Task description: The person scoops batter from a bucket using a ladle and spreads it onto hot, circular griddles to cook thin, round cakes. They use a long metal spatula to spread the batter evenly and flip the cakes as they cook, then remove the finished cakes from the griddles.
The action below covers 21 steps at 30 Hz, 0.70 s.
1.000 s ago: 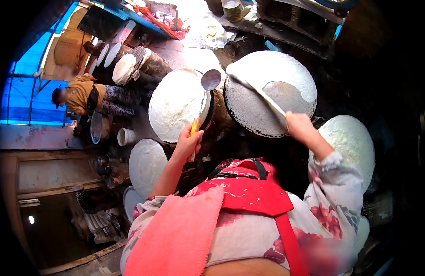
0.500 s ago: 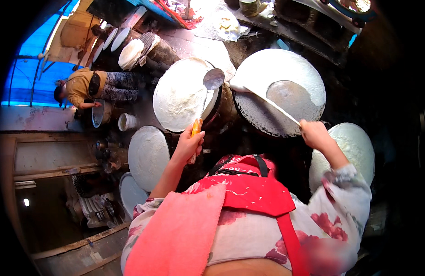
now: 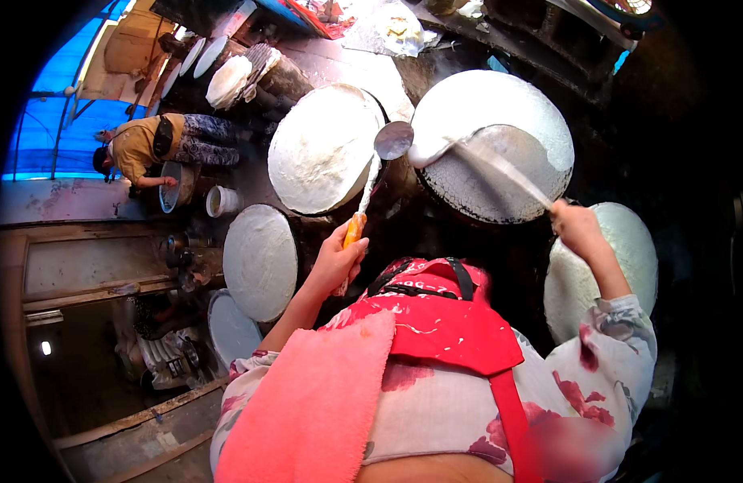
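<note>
White batter [image 3: 488, 92] coated much of one round griddle [image 3: 528, 150], ahead and slightly right, as the right hand [image 3: 577, 228] gripped one slender spreader [image 3: 523, 181] (blurred along its length) reaching across it. The left hand [image 3: 339, 258] clasped one orange-handled ladle [image 3: 394, 140], its bowl upraised just beside the griddle. Four other pale round surfaces [image 3: 327, 149] stood nearby; white lettering marked one red apron [image 3: 452, 334].
</note>
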Available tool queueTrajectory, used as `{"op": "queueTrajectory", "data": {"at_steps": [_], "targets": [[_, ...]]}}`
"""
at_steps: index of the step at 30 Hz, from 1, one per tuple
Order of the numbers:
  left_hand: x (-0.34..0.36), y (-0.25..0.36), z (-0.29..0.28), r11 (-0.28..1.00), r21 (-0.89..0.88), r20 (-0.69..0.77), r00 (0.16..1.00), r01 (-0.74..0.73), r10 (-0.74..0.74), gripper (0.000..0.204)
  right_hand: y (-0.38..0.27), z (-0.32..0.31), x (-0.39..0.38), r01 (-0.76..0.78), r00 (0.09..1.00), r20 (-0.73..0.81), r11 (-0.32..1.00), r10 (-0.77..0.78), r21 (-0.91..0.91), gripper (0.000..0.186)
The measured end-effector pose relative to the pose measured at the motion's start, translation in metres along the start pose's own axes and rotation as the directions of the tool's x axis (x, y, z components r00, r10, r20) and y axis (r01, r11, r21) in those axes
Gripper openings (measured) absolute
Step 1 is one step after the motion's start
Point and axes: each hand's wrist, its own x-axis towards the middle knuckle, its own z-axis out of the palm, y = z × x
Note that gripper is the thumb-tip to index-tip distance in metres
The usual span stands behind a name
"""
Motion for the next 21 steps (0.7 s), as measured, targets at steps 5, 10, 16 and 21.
{"op": "queueTrajectory", "data": {"at_steps": [5, 10, 16, 21], "targets": [[-0.002, -0.002, 0.012, 0.999, 0.04, -0.043, 0.999, -0.005, 0.007, 0.051, -0.018, 0.02, 0.013, 0.033, 0.998, 0.059, 0.999, -0.033, -0.001, 0.009], [-0.016, -0.01, 0.011, 0.981, 0.185, 0.038, 0.998, -0.064, 0.058, 0.051, -0.004, 0.016, -0.017, -0.166, 0.972, -0.137, 0.971, 0.19, 0.17, 0.019], [-0.014, -0.032, 0.0, 0.647, 0.616, 0.12, 0.865, -0.45, 0.487, 0.057, -0.056, 0.047, -0.05, -0.047, 0.999, 0.002, 0.989, 0.047, 0.143, 0.016], [-0.028, -0.041, -0.023, 0.308, 0.797, 0.371, 0.823, -0.52, 0.431, 0.064, -0.095, 0.083, -0.128, -0.264, 0.956, -0.014, 0.884, 0.292, 0.386, 0.027]]}}
